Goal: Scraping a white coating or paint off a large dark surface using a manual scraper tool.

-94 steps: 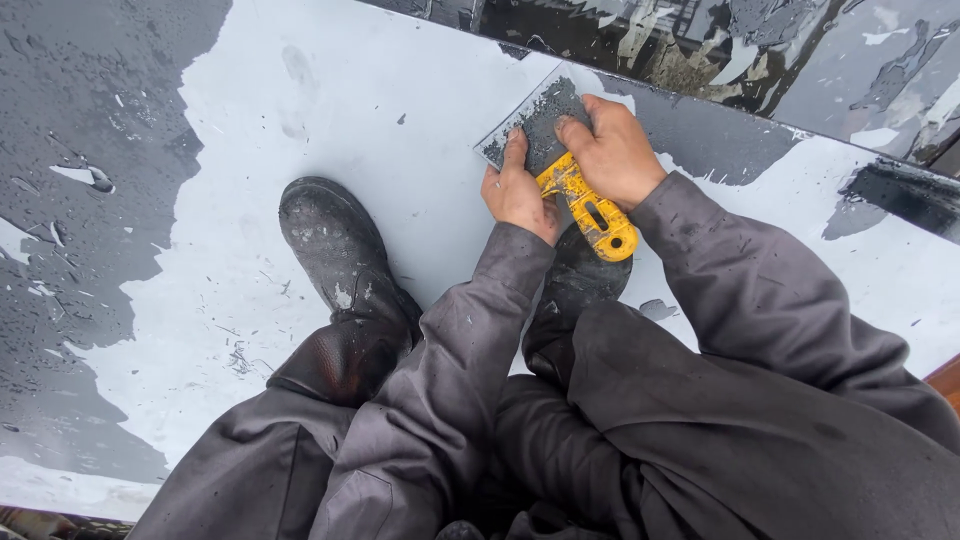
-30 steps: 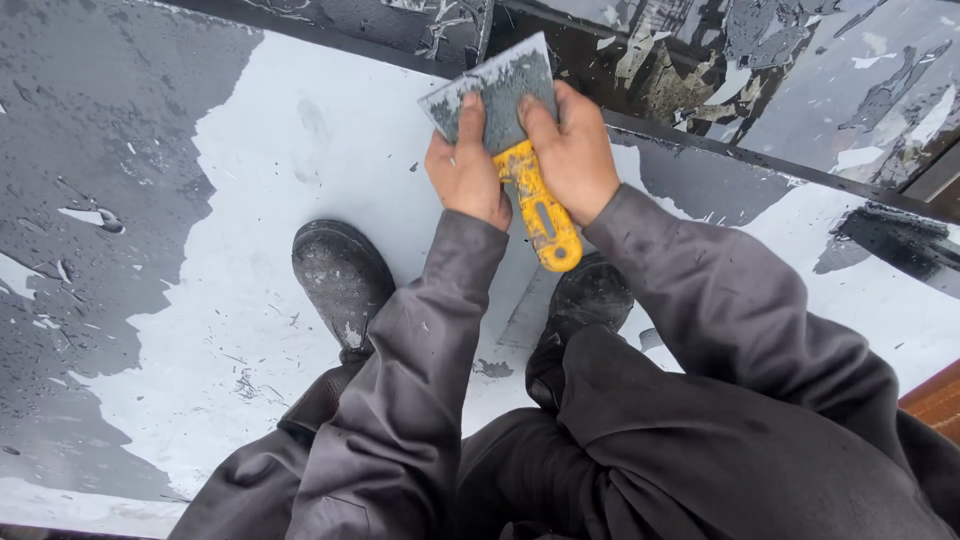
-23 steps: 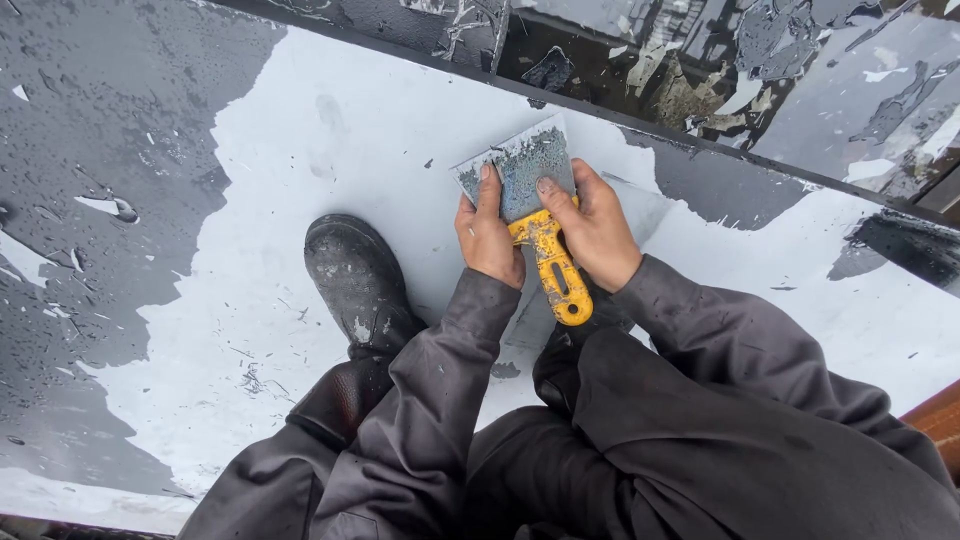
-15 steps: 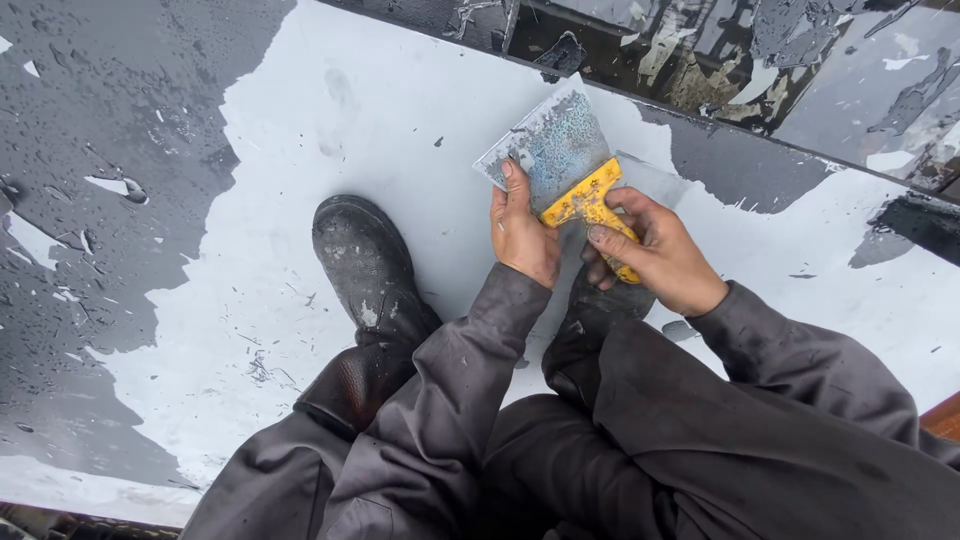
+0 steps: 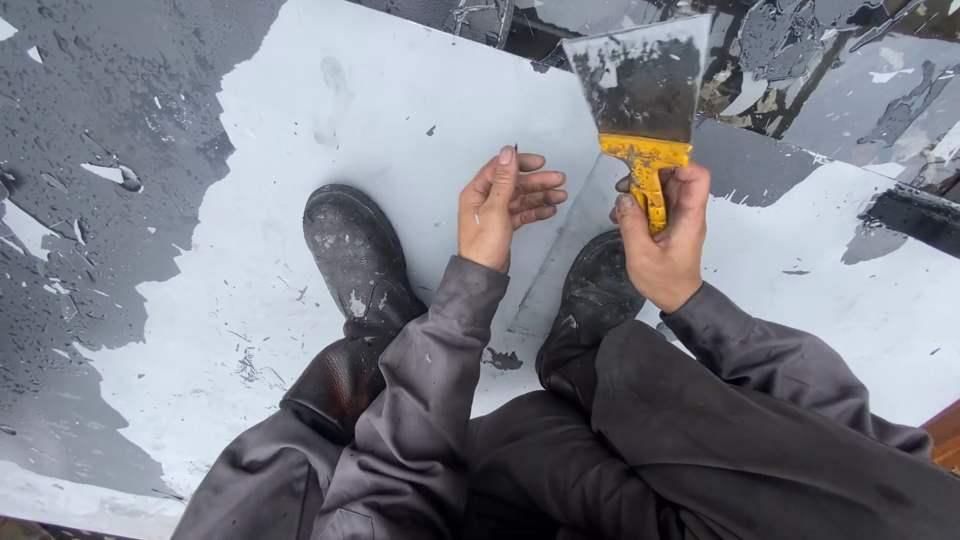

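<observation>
The right hand (image 5: 662, 245) is closed around the yellow handle of a wide scraper (image 5: 640, 100), so its grip is tight on the tool, with the fingers wrapped around the handle and the thumb lying along it. The scraper stands almost upright, lifted off the surface, and its broad metal blade points up and away from the person; the blade is dirty, with dark stains and pale smears on its face. The left hand (image 5: 500, 205) is just beside it, a little lower and to the left, and it does not touch the scraper. Its grip is loose and half open: the fingers are curled inward, the palm faces the right hand, and I can see a very small dark thing at the fingertips (image 5: 512, 158), but it is too small to tell what it is. Both hands are above a flat white panel (image 5: 380, 110), on which large patches of dark grey coating (image 5: 90, 150) remain, mostly at the left side and at the far edge. Two black boots (image 5: 355, 255) stand on the white panel, under the hands, and grey sleeves (image 5: 440, 370) cover both arms.
</observation>
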